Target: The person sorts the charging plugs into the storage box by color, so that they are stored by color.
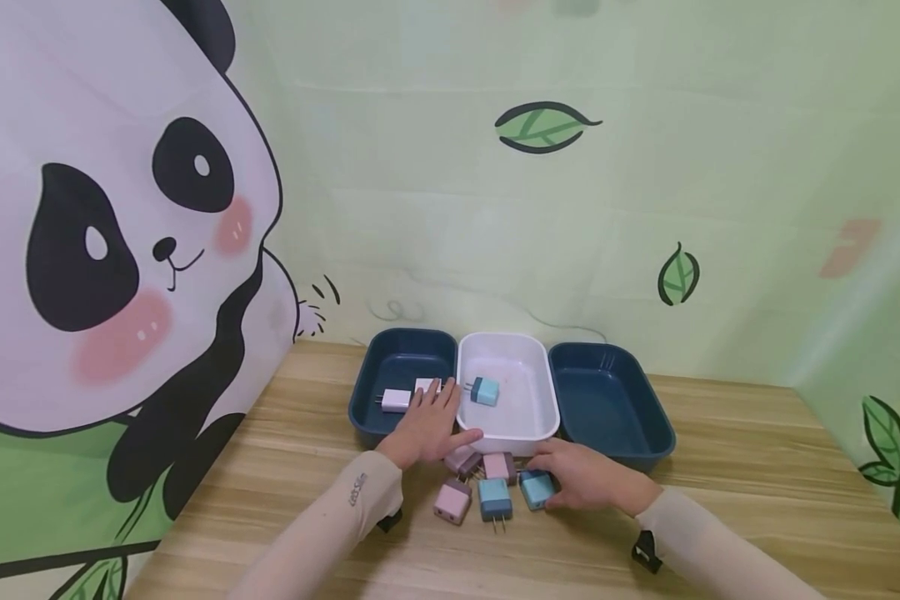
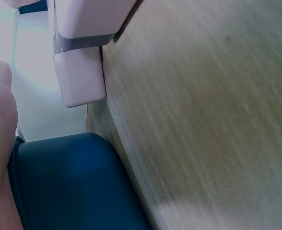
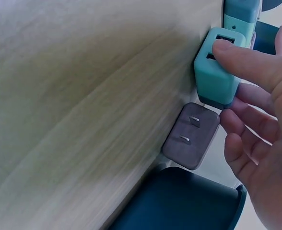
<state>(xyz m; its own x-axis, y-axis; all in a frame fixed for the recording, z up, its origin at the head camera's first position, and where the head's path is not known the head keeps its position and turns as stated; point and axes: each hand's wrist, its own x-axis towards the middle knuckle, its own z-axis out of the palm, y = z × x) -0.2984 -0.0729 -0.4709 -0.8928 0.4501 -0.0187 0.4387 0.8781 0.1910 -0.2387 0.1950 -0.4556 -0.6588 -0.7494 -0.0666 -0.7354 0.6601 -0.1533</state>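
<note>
Your hands are apart, with several chargers lying on the worktop (image 1: 735, 475) between and below them. Your right hand (image 1: 581, 477) pinches a blue charger (image 1: 537, 490) low in front of the white tray (image 1: 523, 392); the right wrist view shows your thumb on its port face and your fingers near its other end. Just beside it, that view also shows a mauve plug face (image 3: 191, 136) with two prongs.

Your left hand (image 1: 427, 423) spreads its fingers straight over the meeting edges of the white tray and the left blue tray (image 1: 411, 343), gripping nothing. Its fingers partly cover one white charger (image 1: 424, 384) in the left blue tray; you cannot tell whether they touch it. A second white charger (image 1: 397, 401) lies beside that one.

A light-blue charger (image 1: 485, 392) lies inside the white tray, and the right blue tray (image 1: 607, 404) stands beside it. Nearer you, a two-tone blue charger (image 1: 495, 498) points its prongs your way, next to a pink charger (image 1: 452, 502).
</note>
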